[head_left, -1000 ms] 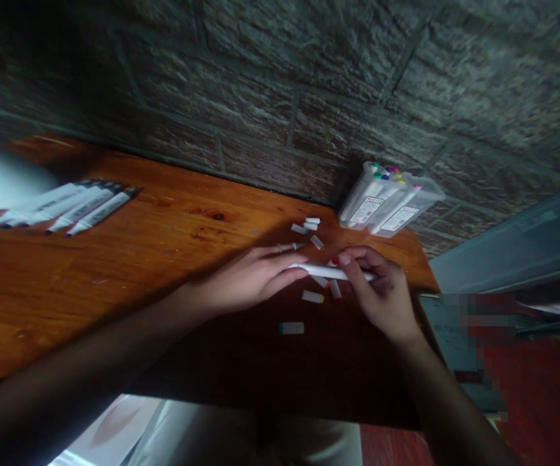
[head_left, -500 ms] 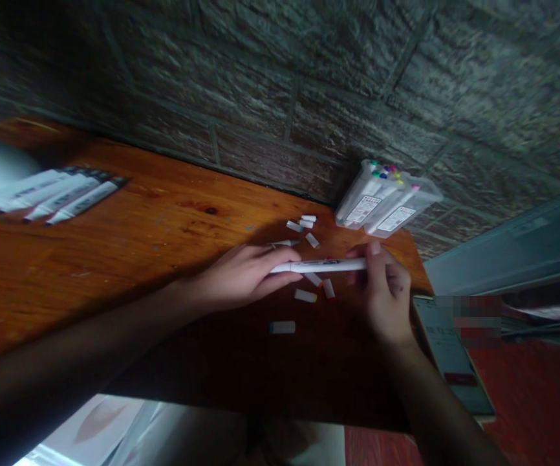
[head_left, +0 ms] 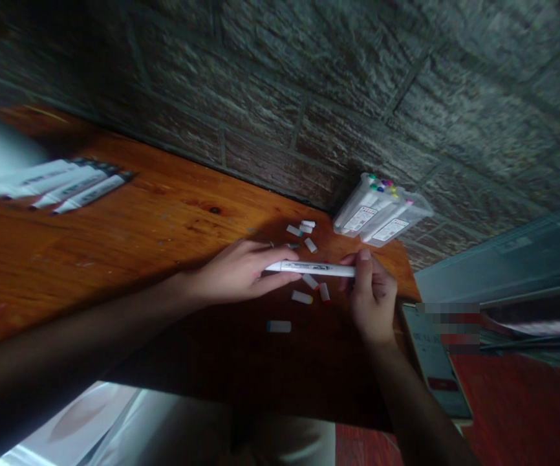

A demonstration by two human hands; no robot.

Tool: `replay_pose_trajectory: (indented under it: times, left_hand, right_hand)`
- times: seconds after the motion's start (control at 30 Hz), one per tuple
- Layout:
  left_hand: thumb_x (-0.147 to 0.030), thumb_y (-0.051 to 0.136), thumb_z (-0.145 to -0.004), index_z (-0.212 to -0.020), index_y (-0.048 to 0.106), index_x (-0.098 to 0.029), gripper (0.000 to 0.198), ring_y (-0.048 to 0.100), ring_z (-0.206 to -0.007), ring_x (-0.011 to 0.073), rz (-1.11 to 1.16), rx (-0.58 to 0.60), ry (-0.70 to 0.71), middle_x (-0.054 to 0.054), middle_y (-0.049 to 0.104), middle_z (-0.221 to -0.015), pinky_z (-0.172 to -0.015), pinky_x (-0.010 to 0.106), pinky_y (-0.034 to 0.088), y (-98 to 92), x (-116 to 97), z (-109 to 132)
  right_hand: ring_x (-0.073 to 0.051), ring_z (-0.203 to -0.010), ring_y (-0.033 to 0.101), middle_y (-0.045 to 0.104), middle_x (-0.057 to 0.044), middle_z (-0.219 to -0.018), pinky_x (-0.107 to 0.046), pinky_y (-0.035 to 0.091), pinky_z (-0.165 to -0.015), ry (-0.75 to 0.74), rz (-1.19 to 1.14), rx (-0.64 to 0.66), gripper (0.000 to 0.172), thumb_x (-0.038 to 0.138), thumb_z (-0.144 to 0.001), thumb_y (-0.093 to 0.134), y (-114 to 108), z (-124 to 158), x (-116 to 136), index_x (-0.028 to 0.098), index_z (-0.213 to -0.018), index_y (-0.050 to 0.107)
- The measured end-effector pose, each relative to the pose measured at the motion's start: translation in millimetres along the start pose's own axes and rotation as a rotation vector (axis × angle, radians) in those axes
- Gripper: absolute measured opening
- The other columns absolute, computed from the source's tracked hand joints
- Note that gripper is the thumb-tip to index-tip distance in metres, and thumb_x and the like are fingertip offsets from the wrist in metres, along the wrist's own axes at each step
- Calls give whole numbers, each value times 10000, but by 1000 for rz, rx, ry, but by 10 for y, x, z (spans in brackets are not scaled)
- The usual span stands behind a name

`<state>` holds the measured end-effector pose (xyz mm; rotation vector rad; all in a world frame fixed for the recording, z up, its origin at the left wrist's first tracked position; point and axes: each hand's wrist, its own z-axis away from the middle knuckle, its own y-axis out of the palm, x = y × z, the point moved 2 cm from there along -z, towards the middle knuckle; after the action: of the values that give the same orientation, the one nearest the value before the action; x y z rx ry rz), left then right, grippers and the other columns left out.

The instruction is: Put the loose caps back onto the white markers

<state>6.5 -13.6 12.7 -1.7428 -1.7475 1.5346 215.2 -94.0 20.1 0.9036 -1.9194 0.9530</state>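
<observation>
The marker [head_left: 316, 268] is in the air between the two hands, above the near part of the table [head_left: 173, 230], its long axis running sideways from one hand to the other, almost level in the view and dipping slightly toward the right. The left hand [head_left: 234, 272] has the left end between its thumb and fingers, the back of the hand turned up; a thin seam crosses the barrel just past where it enters the grip. The right hand [head_left: 374, 301] pinches the other end, thumb on top and fingers curled below; that tip is hidden, so I cannot tell whether it is capped. Neither hand is nearer: each closes on its own end, and the fingers of both point inward along the barrel, leaving the printed middle bare between them. Small white caps [head_left: 279, 327] lie scattered on both sides of this line, some toward the wall [head_left: 270, 97] and some toward the person, two with red ends just below the barrel. The clear case [head_left: 390, 230] of pens stands beyond the right hand, near the wall. Well off to the left lies a row of markers [head_left: 81, 194], side by side.
</observation>
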Motion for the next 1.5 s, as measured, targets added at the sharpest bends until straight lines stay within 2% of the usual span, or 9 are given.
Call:
replay_pose_trajectory:
  times: [0.13,0.23,0.3,0.43,0.53,0.73,1.2,1.33,1.5]
  left_hand:
    - [-385,522,-990,-1121,669,-212,263,672,-863,159,-12,-79,-15,26,732,-1028,-793,233,458,-21,45,-35]
    - [-355,497,-993,-1073,655,-156,267,662,-879,179,-33,-171,-80,56,715,-972,-775,251,443,-60,125,-72]
    - [-347,494,-991,-1029,655,-136,268,646,-821,171,-42,-250,-118,56,699,-918,-723,251,427,-96,188,-85]
    - [-346,475,-1002,-1000,665,-137,283,615,-738,156,-41,-338,-150,36,673,-827,-683,262,407,-138,238,-89]
    - [-345,447,-1014,-1005,664,-124,309,622,-748,159,-29,-332,-137,47,679,-834,-687,267,411,-135,197,-90]
    - [-365,448,-1013,-1040,649,-129,311,655,-850,181,-26,-265,-125,68,705,-930,-761,274,440,-66,176,-79]
    - [-318,444,-1025,-1129,612,-190,235,660,-1033,193,30,-108,-110,51,700,-1136,-910,286,462,-48,146,-52]
    - [-331,423,-1032,-1163,565,-194,237,668,-977,189,32,-38,-105,47,690,-1122,-873,287,467,-37,150,-34]
    - [-339,436,-1025,-1176,544,-216,223,658,-915,170,102,46,-113,20,672,-1064,-810,264,463,-26,136,-17]
  right_hand:
    - [-94,-468,485,505,64,-585,-217,375,-437,-33,-81,-49,212,434,-976,549,-3,30,12,239,-895,526]
    - [-96,-507,510,520,71,-623,-224,400,-479,-105,-105,-64,160,334,-931,645,-45,101,90,260,-942,503]
    - [-100,-525,539,574,55,-639,-236,421,-510,-158,-13,150,134,292,-907,685,-16,178,171,253,-938,561]
    - [-114,-576,601,672,24,-698,-242,418,-524,-396,187,865,151,347,-836,771,178,424,301,246,-897,676]
    - [-142,-651,629,700,-20,-790,-266,431,-575,-514,274,1002,279,438,-854,740,278,515,310,217,-1020,701]
    - [-183,-795,632,687,-56,-902,-311,461,-723,-525,458,888,297,425,-922,660,265,421,196,219,-1133,698]
    - [-180,-834,600,644,-41,-907,-306,475,-741,-336,366,770,100,263,-858,741,192,263,36,209,-928,694]
    - [-147,-742,602,666,-21,-884,-271,477,-663,-167,137,540,124,311,-876,716,86,178,39,229,-961,678]
    - [-135,-790,605,671,-38,-984,-260,477,-686,75,-81,-4,243,412,-915,653,-191,-26,-125,217,-1056,693]
